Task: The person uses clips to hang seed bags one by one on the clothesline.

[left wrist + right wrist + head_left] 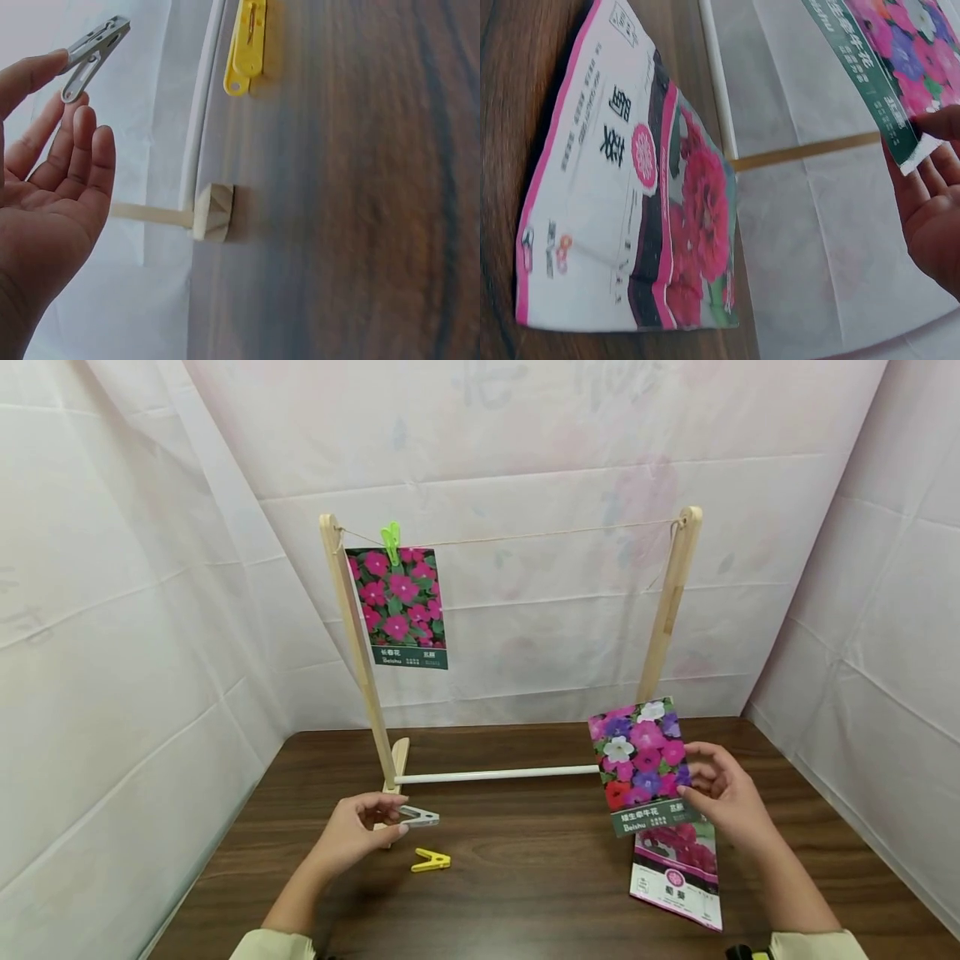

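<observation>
My left hand (362, 828) pinches a grey clothespin (418, 816) by its handle ends, between thumb and fingertips, above the table. Just below it on the wood lies a yellow clothespin (431, 860). On the right, my right hand (722, 793) grips the right edge of a seed packet with pink, purple and white flowers (645, 760), held up facing me. Beneath that, a second packet with a white lower half (677, 889) lies on the table, its top partly covered in the head view. A green clothespin (391, 539) fastens a pink-flowered packet (401, 602) to the string's left end.
A wooden frame has a left post (358, 660) and a right post (667, 610), joined by a thin string (540, 534) on top and a white rod (495, 774) low down. Pale cloth (525, 635) hangs behind the brown table (517, 893) and along both sides.
</observation>
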`<state>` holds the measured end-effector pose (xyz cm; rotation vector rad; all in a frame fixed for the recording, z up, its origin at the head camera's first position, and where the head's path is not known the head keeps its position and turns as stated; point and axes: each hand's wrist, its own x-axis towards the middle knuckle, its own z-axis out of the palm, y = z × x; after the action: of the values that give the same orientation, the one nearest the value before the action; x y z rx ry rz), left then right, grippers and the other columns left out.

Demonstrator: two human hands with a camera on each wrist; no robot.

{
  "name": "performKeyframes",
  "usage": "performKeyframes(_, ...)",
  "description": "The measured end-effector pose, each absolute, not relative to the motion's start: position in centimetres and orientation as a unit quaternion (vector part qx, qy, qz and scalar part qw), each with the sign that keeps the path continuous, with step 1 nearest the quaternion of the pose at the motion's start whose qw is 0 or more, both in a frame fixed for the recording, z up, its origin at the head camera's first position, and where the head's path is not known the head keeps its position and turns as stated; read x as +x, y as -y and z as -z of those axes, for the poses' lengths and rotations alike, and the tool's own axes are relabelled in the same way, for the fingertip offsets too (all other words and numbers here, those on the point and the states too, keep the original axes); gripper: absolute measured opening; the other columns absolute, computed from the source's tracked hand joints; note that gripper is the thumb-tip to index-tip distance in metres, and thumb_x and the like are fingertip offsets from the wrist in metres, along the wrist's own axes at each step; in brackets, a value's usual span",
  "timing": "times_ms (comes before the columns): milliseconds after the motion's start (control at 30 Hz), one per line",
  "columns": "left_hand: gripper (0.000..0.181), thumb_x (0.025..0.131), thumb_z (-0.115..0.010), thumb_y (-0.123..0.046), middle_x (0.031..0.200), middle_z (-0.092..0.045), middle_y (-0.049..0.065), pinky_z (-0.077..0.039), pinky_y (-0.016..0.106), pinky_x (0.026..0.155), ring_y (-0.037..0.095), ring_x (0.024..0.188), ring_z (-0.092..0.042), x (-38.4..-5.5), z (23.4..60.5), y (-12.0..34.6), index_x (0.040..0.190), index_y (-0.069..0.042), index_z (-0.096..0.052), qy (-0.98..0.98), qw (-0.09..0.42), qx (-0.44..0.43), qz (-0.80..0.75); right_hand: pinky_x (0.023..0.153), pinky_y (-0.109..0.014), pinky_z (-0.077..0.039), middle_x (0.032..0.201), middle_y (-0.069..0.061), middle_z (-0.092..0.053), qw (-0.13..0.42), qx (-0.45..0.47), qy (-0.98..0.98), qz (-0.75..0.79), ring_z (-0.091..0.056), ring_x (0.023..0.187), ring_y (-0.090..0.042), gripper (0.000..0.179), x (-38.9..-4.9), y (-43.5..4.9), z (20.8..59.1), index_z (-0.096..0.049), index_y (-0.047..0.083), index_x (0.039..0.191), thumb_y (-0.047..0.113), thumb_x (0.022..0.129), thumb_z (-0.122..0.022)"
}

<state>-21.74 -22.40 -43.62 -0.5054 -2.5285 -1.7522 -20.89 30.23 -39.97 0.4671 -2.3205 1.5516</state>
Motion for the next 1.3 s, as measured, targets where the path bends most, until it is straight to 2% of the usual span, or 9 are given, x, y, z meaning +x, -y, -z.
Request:
performKeyframes(133, 0.032, 0.082, -0.08, -0.01, 0.098, -0.068, 0.016, -0.054, 0.029, 0.076, 0.02, 0.087, -0.063, -22.1, 43.2, 21.8, 0.111, 0.0, -0.07, 0.81, 0.016, -0.166, 0.562, 0.063, -0.022, -0.054, 0.093, 0.003, -0.069, 0.168, 0.144, 0.824, -0.522, -0.064, 0.077, -0.008, 0.04, -21.3, -29.3, 39.5, -0.049, -0.003, 0.126, -0.007, 0.089, -0.065)
performKeyframes(200, 0.031, 0.081, -0.08, -0.009, 0.098, -0.069, 0.015, -0.054, 0.03, 0.077, 0.022, 0.089, -0.063, -22.4, 42.9, 21.6, 0.109, 0.0, -0.07, 0.809, 0.016, -0.174, 0.562, 0.066, -0.02, -0.054, 0.093, 0.0, -0.069, 0.175, 0.143, 0.828, -0.514, -0.063, 0.078, -0.008, 0.036, -21.5, -28.8, 39.3, -0.053, -0.004, 0.122, -0.006, 0.089, -0.066)
performKeyframes(400, 0.029, 0.082, -0.079, -0.008, 0.103, -0.069, 0.015, -0.053, 0.031, 0.084, 0.029, 0.095, -0.064, -23.1, 41.6, 20.6, 0.109, 0.0, -0.07, 0.801, 0.016, -0.207, 0.561, 0.065, -0.021, -0.053, 0.094, -0.005, -0.068, 0.179, 0.161, 0.822, -0.516, -0.061, 0.078, -0.01, 0.03, -22.2, -27.8, 38.5, -0.055, -0.003, 0.12, -0.005, 0.091, -0.064)
performKeyframes(533, 0.03, 0.084, -0.077, -0.007, 0.101, -0.068, 0.019, -0.054, 0.027, 0.08, 0.023, 0.092, -0.065, -23.6, 40.8, 20.0, 0.111, 0.002, -0.069, 0.797, 0.013, -0.237, 0.555, 0.063, -0.021, -0.051, 0.095, -0.005, -0.067, 0.177, 0.167, 0.828, -0.506, -0.059, 0.078, -0.01, 0.029, -22.5, -27.2, 37.7, -0.056, -0.002, 0.121, -0.002, 0.092, -0.064)
performKeyframes(633, 0.03, 0.083, -0.077, -0.006, 0.099, -0.068, 0.021, -0.054, 0.027, 0.078, 0.021, 0.088, -0.065, -24.0, 40.4, 19.6, 0.111, 0.003, -0.069, 0.794, 0.014, -0.251, 0.554, 0.063, -0.021, -0.051, 0.096, -0.01, -0.067, 0.178, 0.179, 0.829, -0.5, -0.059, 0.078, -0.01, 0.029, -22.7, -26.7, 37.0, -0.057, -0.001, 0.121, -0.002, 0.092, -0.064)
performKeyframes(833, 0.032, 0.083, -0.077, -0.006, 0.095, -0.07, 0.013, -0.054, 0.028, 0.074, 0.02, 0.085, -0.064, -24.4, 39.0, 18.8, 0.112, 0.003, -0.068, 0.806, 0.014, -0.244, 0.539, 0.065, -0.019, -0.051, 0.096, -0.017, -0.067, 0.186, 0.199, 0.824, -0.498, -0.06, 0.078, -0.009, 0.029, -23.2, -26.0, 36.1, -0.059, -0.002, 0.118, -0.005, 0.09, -0.065)
performKeyframes(1100, 0.03, 0.083, -0.077, -0.007, 0.094, -0.068, 0.012, -0.053, 0.029, 0.07, 0.022, 0.086, -0.064, -25.7, 36.5, 17.8, 0.111, 0.0, -0.07, 0.818, 0.017, -0.261, 0.511, 0.066, -0.02, -0.051, 0.096, -0.015, -0.067, 0.188, 0.204, 0.825, -0.491, -0.06, 0.078, -0.008, 0.027, -23.8, -25.5, 35.3, -0.058, -0.004, 0.116, -0.006, 0.09, -0.064)
performKeyframes(1300, 0.031, 0.084, -0.077, -0.009, 0.094, -0.07, 0.009, -0.052, 0.028, 0.068, 0.022, 0.087, -0.064, -26.3, 35.0, 17.6, 0.113, 0.0, -0.069, 0.823, 0.013, -0.259, 0.505, 0.06, -0.022, -0.048, 0.096, -0.018, -0.067, 0.184, 0.197, 0.824, -0.498, -0.058, 0.076, -0.009, 0.028, -24.0, -24.9, 34.4, -0.058, -0.003, 0.118, -0.005, 0.091, -0.064)
